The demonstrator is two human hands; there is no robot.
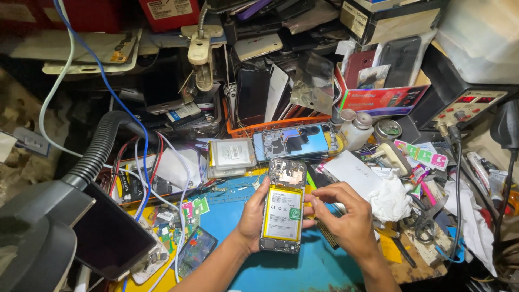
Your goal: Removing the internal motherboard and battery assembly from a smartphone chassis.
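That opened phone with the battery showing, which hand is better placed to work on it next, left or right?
Probably the right. The left hand cradles the opened phone from its side and underneath, so it is busy holding. The right hand has fingertips at the battery edge and looks freer.

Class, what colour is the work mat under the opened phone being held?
Blue work mat, seen in the head view.

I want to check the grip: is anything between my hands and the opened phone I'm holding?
Nothing visible. The left hand cradles the opened phone directly along its left edge, and the right hand has fingertips on its right edge beside the battery. No cloth or tool sits between.
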